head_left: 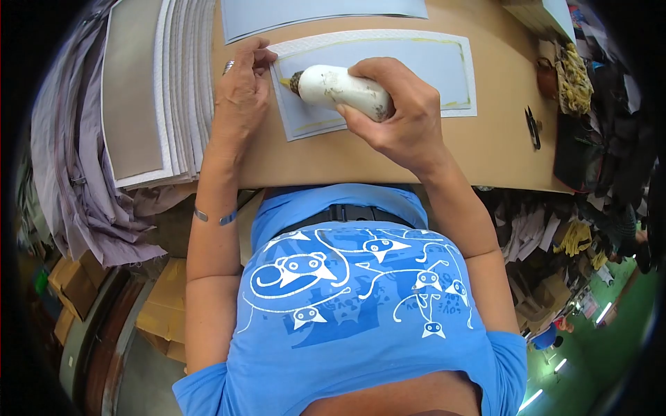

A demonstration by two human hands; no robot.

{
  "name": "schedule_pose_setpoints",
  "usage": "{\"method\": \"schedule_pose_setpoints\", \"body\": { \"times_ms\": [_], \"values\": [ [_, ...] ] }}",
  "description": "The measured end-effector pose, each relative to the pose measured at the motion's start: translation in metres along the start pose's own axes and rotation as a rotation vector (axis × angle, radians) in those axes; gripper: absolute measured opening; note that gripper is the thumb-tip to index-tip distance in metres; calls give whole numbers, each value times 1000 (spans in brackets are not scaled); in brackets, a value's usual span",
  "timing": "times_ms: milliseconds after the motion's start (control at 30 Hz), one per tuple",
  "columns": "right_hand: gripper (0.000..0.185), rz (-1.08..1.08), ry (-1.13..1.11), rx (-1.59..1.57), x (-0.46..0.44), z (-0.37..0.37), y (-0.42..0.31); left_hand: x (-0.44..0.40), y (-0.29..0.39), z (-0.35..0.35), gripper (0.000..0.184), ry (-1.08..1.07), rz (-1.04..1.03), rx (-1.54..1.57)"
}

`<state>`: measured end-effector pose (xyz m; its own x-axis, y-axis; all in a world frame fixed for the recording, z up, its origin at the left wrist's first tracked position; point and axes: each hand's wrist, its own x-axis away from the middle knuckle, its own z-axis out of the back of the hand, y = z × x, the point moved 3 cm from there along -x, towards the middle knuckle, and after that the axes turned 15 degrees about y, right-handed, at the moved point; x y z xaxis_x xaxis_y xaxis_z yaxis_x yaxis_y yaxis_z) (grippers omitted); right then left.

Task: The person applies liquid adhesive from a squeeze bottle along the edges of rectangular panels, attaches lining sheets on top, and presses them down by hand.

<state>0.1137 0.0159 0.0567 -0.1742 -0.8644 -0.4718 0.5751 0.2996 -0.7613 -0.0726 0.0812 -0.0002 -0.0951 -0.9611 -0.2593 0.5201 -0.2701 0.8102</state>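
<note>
Blue shirt (pixel 361 305) nearest, the right hand (pixel 409 114) holds a white bottle (pixel 340 90) sideways.

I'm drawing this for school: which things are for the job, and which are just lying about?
Likely for the job: white bottle, in the right hand; white-edged panel beneath, left hand at its edge; stacked panels.

Likely just lying about: black snips; cardboard boxes.

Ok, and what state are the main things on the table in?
White bottle: gripped by the right hand, tipped sideways, nozzle pointing left
Blue-grey panel: flat on white backing, yellowish line near its edges
Snips: lying down, blades unclear
Stacked panels: piled, overlapping
Far sheet: flat, partly out of view
</note>
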Motion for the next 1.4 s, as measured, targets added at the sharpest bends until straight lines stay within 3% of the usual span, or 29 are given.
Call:
{"method": "schedule_pose_setpoints", "body": {
  "times_ms": [500, 567, 867, 1000, 1100, 1233, 1333, 1400],
  "values": [
    [35, -52, -125, -6, 30, 23, -14, 3, -1, 0, 45, 2, -119, -86],
    [35, -71, -152, -16, 35, 27, -18, 4, 0, 0, 37, 63, -180, -66],
    [33, -154, -91, -21, 25, 28, -13, 5, -1, -1, 36, 91, -220, -50],
    [34, -81, -117, -18, 33, 22, -8, 4, -2, 0, 38, 82, -233, -36],
    [36, -78, -103, -85, 42, 31, -8, 4, -2, -1, 35, 87, -255, -55],
    [35, -176, 56, 68, 44, 57, 4, 4, 1, 1, 39, -17, -138, -129],
    [36, -146, 196, 275, 42, 76, 7, 4, 5, 2, 37, -18, -155, -151],
    [38, -45, 163, 288, 41, 78, 5, 3, 3, 1, 37, -17, -165, -143]
  ]
}}
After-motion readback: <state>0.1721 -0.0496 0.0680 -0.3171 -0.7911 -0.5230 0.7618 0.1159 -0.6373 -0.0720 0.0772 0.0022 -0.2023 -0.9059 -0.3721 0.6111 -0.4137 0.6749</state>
